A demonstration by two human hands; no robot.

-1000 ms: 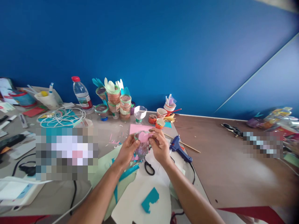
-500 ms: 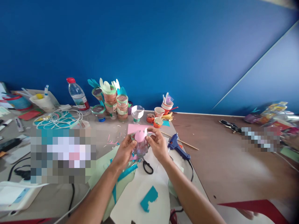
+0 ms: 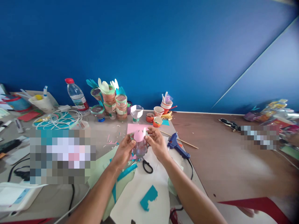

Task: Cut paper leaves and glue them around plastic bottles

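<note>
Between my hands is a clear plastic cup (image 3: 140,150), held up over the table, with a pink paper piece (image 3: 139,136) cut in petal shapes along its upper front. My left hand (image 3: 125,149) grips the cup's left side, thumb at the edge of the pink paper. My right hand (image 3: 157,143) pinches at the upper right of the rim, beside the pink piece; its fingertips partly hide what they touch. Below the cup, black-handled scissors (image 3: 148,166) lie on white paper (image 3: 142,199). A pink sheet (image 3: 133,127) lies behind my hands.
A blue glue gun (image 3: 177,146) and a wooden stick (image 3: 190,143) lie to the right. Decorated cups (image 3: 121,107), a water bottle (image 3: 78,96) and small paper cups (image 3: 157,121) stand along the blue wall. Coiled white cable (image 3: 58,119) lies left; teal scraps (image 3: 149,196) lie in front.
The pink piece now shows its petal tips upright, no longer covered by my right fingers, which have shifted to its right edge. The whole view has moved slightly.
</note>
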